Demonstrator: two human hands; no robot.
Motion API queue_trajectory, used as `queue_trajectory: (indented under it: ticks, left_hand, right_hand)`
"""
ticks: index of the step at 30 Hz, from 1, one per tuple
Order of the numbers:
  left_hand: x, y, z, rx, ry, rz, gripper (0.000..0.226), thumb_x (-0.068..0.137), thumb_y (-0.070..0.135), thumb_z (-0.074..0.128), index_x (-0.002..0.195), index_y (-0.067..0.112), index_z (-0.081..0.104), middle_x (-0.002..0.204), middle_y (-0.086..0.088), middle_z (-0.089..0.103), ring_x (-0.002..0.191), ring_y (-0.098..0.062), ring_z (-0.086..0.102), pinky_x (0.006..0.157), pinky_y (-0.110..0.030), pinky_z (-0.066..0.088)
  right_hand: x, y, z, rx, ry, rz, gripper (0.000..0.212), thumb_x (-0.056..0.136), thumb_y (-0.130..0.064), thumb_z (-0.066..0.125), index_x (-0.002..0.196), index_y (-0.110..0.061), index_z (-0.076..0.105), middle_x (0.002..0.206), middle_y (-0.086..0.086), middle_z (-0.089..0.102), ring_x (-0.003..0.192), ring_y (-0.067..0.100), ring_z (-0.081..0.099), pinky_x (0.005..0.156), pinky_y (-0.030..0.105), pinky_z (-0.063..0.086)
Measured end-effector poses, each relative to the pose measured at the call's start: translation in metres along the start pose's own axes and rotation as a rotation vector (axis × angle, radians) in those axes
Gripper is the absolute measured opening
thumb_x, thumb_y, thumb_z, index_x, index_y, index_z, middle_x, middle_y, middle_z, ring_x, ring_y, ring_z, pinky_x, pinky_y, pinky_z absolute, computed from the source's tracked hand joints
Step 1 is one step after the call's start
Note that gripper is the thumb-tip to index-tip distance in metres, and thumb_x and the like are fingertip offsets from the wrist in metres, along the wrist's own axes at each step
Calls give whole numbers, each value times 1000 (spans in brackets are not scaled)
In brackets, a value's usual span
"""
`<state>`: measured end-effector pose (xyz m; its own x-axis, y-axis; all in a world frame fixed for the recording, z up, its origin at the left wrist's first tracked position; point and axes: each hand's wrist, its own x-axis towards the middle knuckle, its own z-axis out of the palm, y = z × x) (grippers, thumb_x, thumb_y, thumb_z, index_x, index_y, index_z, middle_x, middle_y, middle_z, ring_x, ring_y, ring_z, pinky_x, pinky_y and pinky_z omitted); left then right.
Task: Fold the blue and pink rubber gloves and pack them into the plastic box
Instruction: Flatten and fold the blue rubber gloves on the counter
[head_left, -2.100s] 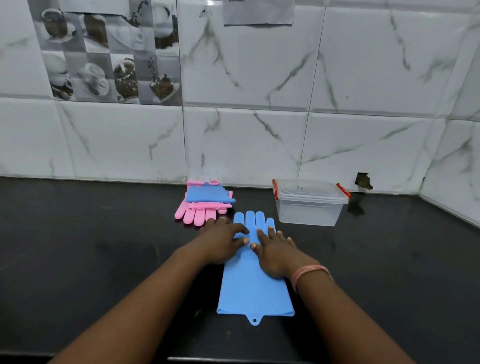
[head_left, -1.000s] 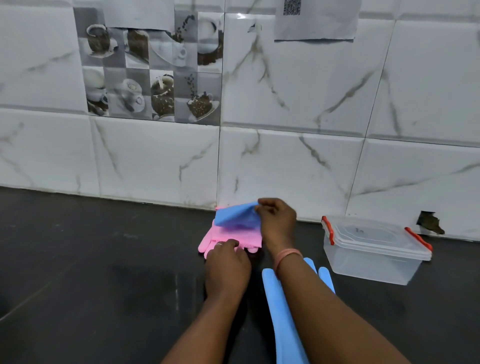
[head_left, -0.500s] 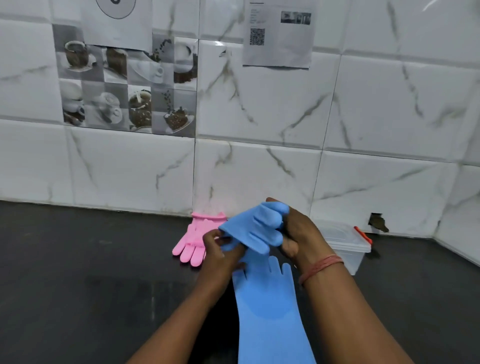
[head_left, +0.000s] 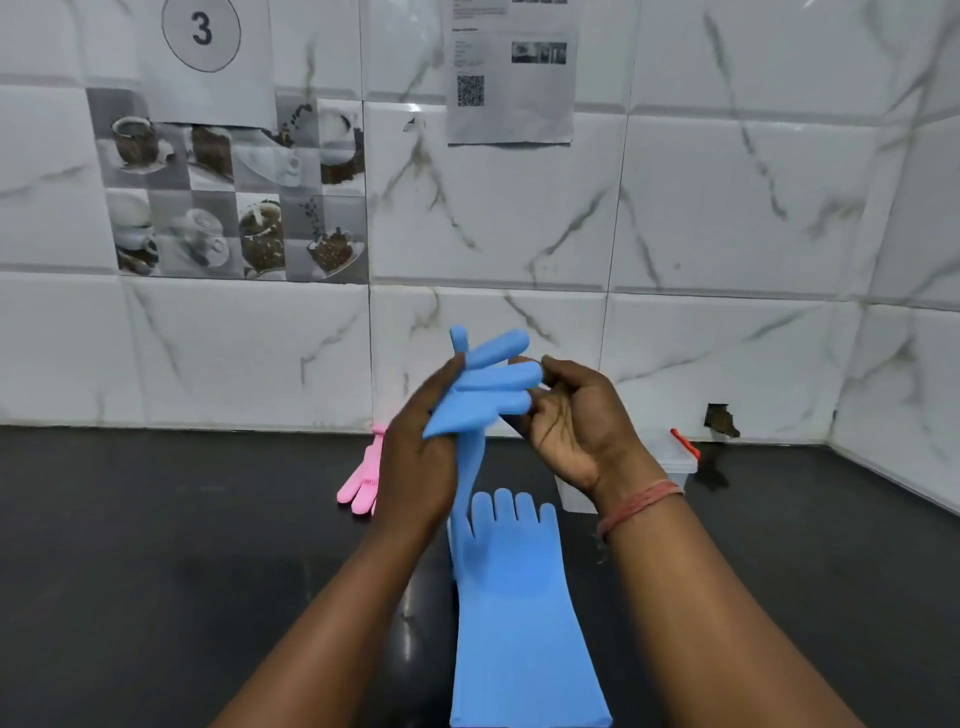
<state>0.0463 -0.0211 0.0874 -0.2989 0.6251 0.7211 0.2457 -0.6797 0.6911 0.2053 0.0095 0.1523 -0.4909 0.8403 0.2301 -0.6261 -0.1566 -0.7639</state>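
Where the white marble-tiled wall (head_left: 727, 218) fills the upper half of the frame, a sheet marked 3 (head_left: 208, 57) hangs at upper left above a coffee-cup tile panel (head_left: 234, 208), and a sheet with a QR code (head_left: 511, 78) hangs at top centre. Below it the black desk (head_left: 156, 571) spans the lower half. One blue glove (head_left: 519, 613) lies flat at lower centre, fingers toward the wall. At mid-frame a second blue glove (head_left: 483, 395) is held up off the desk: the left hand (head_left: 415, 462) grips its lower part with curled fingers, and the right hand (head_left: 576, 426) has its fingers curled about the glove's fingertips. These hands block much behind them: the pink glove (head_left: 361, 483), left of centre, shows only some fingers past the left hand, and the plastic box (head_left: 670, 460), right of centre by the wall, shows only a corner with a red clasp (head_left: 685, 442).
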Motion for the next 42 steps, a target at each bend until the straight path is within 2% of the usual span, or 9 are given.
queue_trajectory:
  ticks: [4,9,15,18,23,26,30,39,42]
  left_hand:
    - [14,26,11,-728,42,-692,46,101,33,52,141,13,60,114,-12,74,99,-29,69,90,-39,51]
    - [-10,54,20,-766,-244,-701,68,99,68,39,147,23,58,138,-5,67,130,-20,61,105,-42,49]
    - [-13,35,-5,-545,-315,-677,109,67,101,35,146,29,58,147,1,60,132,-17,56,112,-41,39]
    - [-8,38,-9,-311,-112,-698,73,68,82,69,122,34,73,122,2,74,93,-20,65,76,-36,49]
    - [-12,76,-4,-382,-337,-831,66,84,71,67,120,17,78,120,-14,77,113,-32,73,109,-47,50]
    - [-20,72,10,-482,-276,-965,54,97,52,61,95,3,84,97,-20,80,85,-31,79,98,-45,55]
    - [-44,26,21,-270,-160,-1193,37,106,5,42,140,-2,57,124,-20,72,95,-33,70,76,-39,54]
    - [-60,-20,17,-96,-116,-1236,18,104,15,51,113,9,65,108,-14,75,90,-29,73,69,-39,60]
    - [-50,-29,12,33,-80,-1168,14,100,8,55,103,4,67,104,-17,77,97,-35,75,90,-51,61]
  right_hand:
    - [-9,19,-11,-508,-11,-95,55,96,-35,64,148,-26,46,139,-1,63,127,25,60,111,47,43]
    - [-17,53,0,-711,-66,-139,111,73,-54,80,157,-46,9,150,-24,45,127,-4,54,104,27,48]
    - [-16,44,-16,-517,160,-222,38,101,-39,56,135,-22,58,120,10,73,111,36,69,97,62,52]
    - [-21,22,-28,-82,128,-110,37,104,-32,51,134,-10,60,128,20,67,118,40,65,102,55,50]
    - [-23,4,-31,-95,252,14,33,103,-29,54,126,-8,65,117,17,73,108,35,69,88,46,54]
    - [-13,17,-38,-278,410,157,27,103,-19,52,119,-1,65,102,18,76,90,31,73,78,42,57]
    - [-24,34,-48,-462,432,351,10,101,-8,56,95,-2,60,70,16,71,57,27,71,53,37,62]
    - [-39,74,-96,-810,583,464,11,87,-1,62,97,-5,65,101,16,74,93,34,72,91,48,58]
    - [-37,80,-98,-847,581,397,5,88,-9,62,91,-11,66,101,13,74,95,32,72,96,50,55]
